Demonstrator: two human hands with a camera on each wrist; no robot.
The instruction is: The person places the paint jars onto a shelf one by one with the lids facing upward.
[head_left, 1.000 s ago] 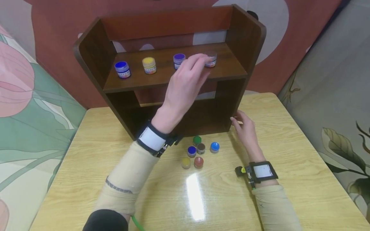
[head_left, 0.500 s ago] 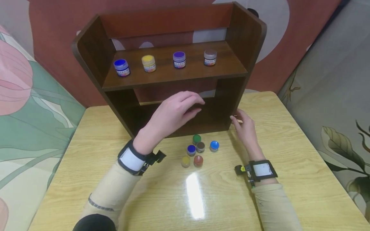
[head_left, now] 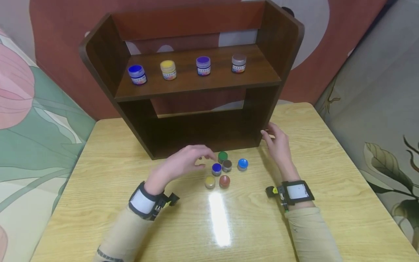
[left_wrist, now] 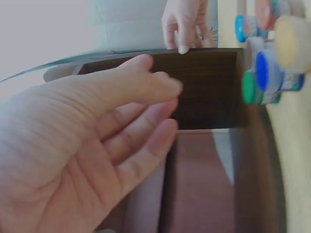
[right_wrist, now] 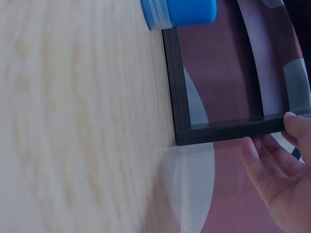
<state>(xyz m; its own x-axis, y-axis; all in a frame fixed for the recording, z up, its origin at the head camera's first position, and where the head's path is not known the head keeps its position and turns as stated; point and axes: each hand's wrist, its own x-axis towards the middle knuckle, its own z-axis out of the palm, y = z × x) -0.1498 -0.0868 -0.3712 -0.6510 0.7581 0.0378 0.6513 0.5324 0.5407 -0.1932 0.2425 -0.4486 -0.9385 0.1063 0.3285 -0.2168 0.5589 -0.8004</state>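
My left hand (head_left: 184, 162) is over the table beside a cluster of small paint jars, fingers loosely bent and nothing held. Nearest its fingertips are a green-lidded jar (head_left: 222, 156) and a dark-blue-lidded jar (head_left: 216, 169). Close by are a brown-lidded jar (head_left: 227, 165), a yellow-lidded jar (head_left: 210, 182), a reddish jar (head_left: 224, 181) and a light-blue-lidded jar (head_left: 242, 164). My right hand (head_left: 276, 143) holds the lower right side of a dark wooden shelf (head_left: 199, 91); in the right wrist view its thumb (right_wrist: 294, 125) is at the panel's edge, fingers along the outer side.
On the upper board stand a blue jar (head_left: 137, 75), a yellow jar (head_left: 168, 70), a purple-lidded jar (head_left: 203, 66) and a brown-lidded paint jar (head_left: 238, 64), spaced in a row. The shelf stands on a wooden table (head_left: 255, 225) against patterned wall cloth (head_left: 59, 65).
My left hand has let go of the brown-lidded jar on the upper board and come down to the jars on the table. My right hand has stayed at the shelf's side.
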